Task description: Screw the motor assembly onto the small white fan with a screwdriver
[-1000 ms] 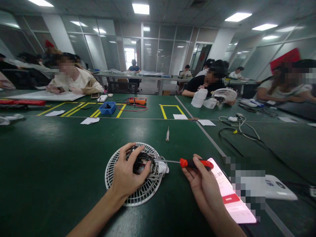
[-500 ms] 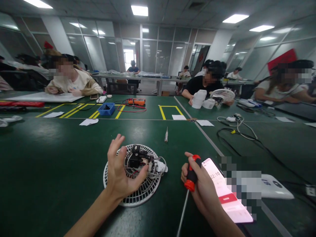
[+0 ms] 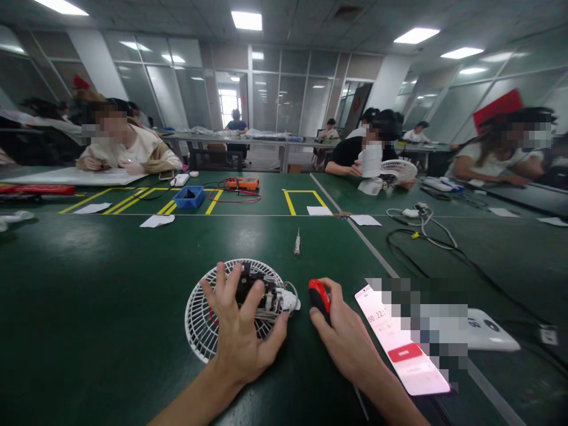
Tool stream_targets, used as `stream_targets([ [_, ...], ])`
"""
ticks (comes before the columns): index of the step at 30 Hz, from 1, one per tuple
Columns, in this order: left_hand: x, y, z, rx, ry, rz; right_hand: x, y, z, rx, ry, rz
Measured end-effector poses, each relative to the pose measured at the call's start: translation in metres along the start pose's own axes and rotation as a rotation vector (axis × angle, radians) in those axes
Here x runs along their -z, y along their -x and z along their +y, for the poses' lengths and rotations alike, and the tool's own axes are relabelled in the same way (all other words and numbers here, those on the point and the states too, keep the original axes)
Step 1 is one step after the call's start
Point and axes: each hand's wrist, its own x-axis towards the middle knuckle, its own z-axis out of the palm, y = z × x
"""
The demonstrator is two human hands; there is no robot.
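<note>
A round white fan grille point(image 3: 198, 324) lies flat on the green table, with the fan's motor and gear unit point(image 3: 271, 300) and thin wires on top of it. Over this unit spreads my left hand point(image 3: 242, 340), fingers apart and open; whether the fingertips press on the parts I cannot tell. My right hand point(image 3: 348, 334) is closed round the red and black handle of a screwdriver point(image 3: 320, 297), just right of the fan. Its shaft points back toward me, partly hidden under the hand. A small clear-handled screwdriver point(image 3: 297, 244) lies beyond the fan.
Right of my right hand lies a lit phone point(image 3: 402, 349), with a white device point(image 3: 492, 331) beside it. Cables point(image 3: 437, 236) run along the right. Farther off are a blue bin point(image 3: 189, 198), an orange multimeter point(image 3: 243, 184) and paper slips. Several people sit around the tables; one handles a fan.
My left hand has shifted right and turned its spread fingers over the motor unit. My right hand has moved left toward the fan, tilting the screwdriver so its shaft is mostly hidden.
</note>
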Motion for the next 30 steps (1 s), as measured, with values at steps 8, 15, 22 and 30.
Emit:
stream_targets([
  [8, 0.002, -0.017, -0.017, 0.254, 0.058, -0.128, -0.005, -0.006, 0.005, 0.000, 0.332, -0.146],
  [15, 0.010, -0.029, -0.036, 0.162, 0.031, -0.270, -0.003, -0.004, 0.003, 0.038, 0.391, -0.139],
  [22, 0.024, -0.034, -0.051, 0.098, 0.059, -0.394, -0.004, -0.003, 0.004, 0.145, 0.346, -0.050],
  [30, 0.040, -0.033, -0.073, 0.232, 0.158, -0.406, -0.007, -0.004, 0.008, 0.146, 0.480, -0.106],
])
